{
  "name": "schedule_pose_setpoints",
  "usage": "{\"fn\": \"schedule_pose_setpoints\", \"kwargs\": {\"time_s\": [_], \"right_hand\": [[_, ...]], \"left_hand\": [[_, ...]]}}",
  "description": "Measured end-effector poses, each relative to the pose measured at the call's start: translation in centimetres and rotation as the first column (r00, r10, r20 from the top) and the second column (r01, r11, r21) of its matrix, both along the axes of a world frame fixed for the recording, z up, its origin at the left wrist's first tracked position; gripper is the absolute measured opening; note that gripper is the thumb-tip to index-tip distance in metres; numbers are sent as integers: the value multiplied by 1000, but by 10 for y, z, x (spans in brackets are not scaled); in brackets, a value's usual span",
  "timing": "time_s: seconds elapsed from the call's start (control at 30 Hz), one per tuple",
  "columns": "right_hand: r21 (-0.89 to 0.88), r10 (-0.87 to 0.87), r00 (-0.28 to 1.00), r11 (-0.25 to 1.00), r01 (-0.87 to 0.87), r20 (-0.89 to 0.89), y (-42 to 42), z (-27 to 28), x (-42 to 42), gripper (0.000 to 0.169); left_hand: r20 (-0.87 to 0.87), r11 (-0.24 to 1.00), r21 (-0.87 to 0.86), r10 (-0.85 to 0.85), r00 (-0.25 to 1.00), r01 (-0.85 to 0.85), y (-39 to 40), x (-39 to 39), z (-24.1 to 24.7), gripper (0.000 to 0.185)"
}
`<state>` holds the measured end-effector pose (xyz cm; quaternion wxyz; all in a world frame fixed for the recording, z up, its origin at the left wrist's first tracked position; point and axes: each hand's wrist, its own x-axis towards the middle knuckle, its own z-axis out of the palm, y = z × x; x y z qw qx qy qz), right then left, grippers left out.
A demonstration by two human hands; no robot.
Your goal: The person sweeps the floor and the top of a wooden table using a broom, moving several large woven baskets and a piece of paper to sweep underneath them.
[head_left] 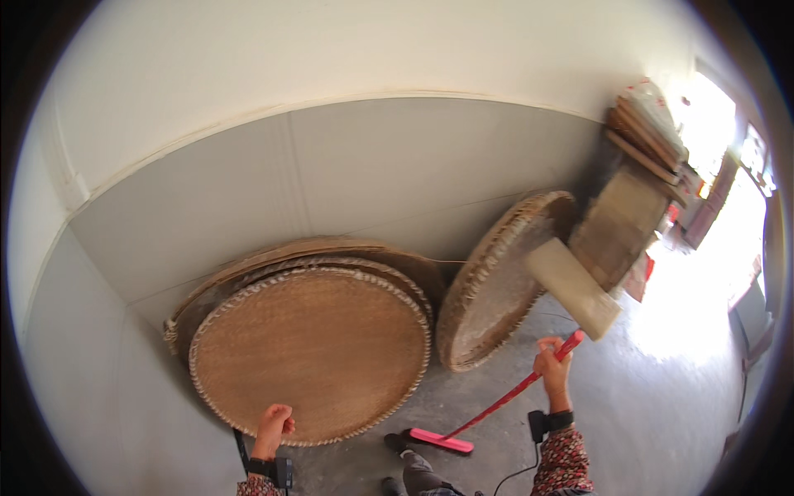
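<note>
My right hand grips the red handle of a push broom near its top end. The broom's pink head with dark bristles rests on the floor beside my foot. My left hand is curled in front of the lower edge of a large round woven tray with a white-laced rim; whether it holds anything cannot be told. More round woven trays lean behind that one. To the right, another woven tray stands tilted on its edge. A pale rectangular board or block is just beyond the broom handle's top.
A grey and white wall rises behind the trays. At the right stand a brown box-like object and stacked brown boards with a plastic bag. Bright light falls on the grey floor near an opening.
</note>
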<state>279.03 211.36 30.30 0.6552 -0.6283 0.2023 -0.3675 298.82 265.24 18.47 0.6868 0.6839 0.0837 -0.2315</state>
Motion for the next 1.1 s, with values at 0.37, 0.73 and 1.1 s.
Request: {"fn": "schedule_pose_setpoints", "kwargs": {"time_s": [0.37, 0.73, 1.1], "right_hand": [[-369, -174, 966, 925, 93, -191, -91, -60, 171, 12], [-504, -470, 858, 803, 318, -207, -136, -131, 192, 26], [-555, -481, 851, 776, 300, -212, -150, -172, 204, 27]], "left_hand": [[47, 971, -64, 233, 971, -230, -24, 151, 24, 12], [426, 118, 860, -700, 573, -496, -88, 317, 63, 47], [218, 51, 966, -691, 689, -255, -90, 324, 91, 43]]}}
